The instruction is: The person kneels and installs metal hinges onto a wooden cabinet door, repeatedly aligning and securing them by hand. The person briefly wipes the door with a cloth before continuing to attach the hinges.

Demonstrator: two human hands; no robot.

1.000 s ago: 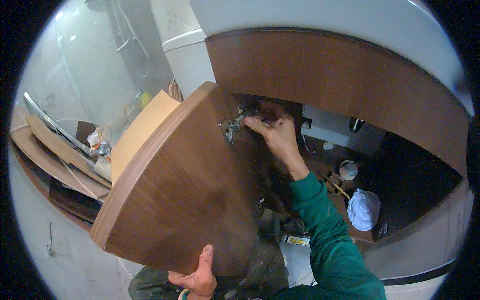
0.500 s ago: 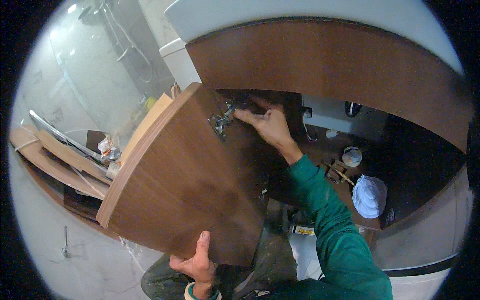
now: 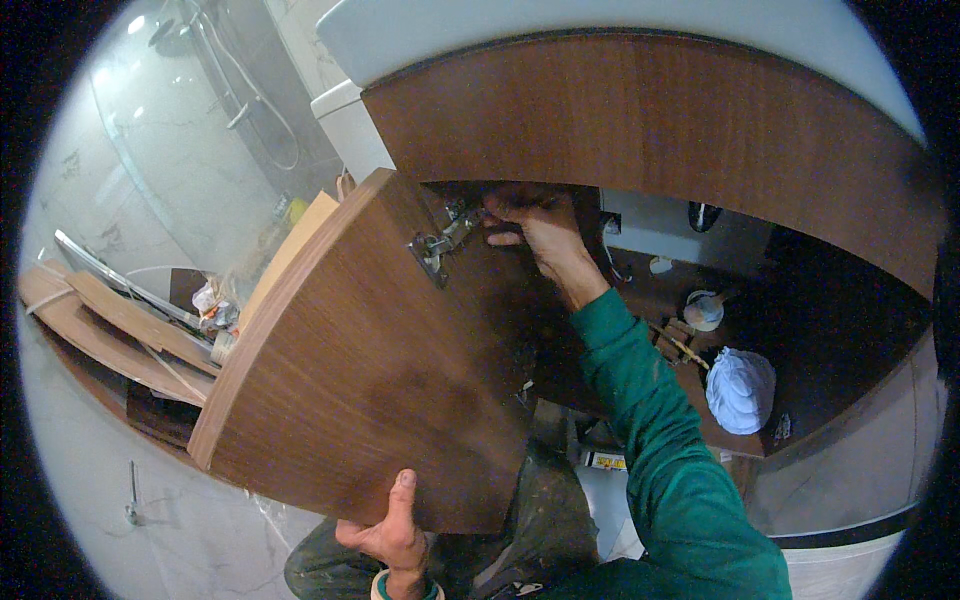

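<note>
The left hand [image 3: 390,537] clamps the lower edge of the wooden door [image 3: 370,370], thumb flat on the face, remaining fingers hidden behind. The right hand [image 3: 550,238] is at the free end of the metal hinge [image 3: 430,256], near the upper edge; whether its fingertips pinch the hinge cannot be told in the shadow.

Compared with half a second ago, the right thumb is drawn back from the hinge arm and the fingers are more curled. The door is nearly unmoved—the adjustment appears confined to the hinge end, with the left hand as support.

The door stands at the left of the opening of the curved cabinet [image 3: 640,110]. Inside: a round tub [image 3: 704,313]—contents indistinct—a yellow stick [image 3: 691,350] and a white bundle [image 3: 740,392].
</note>
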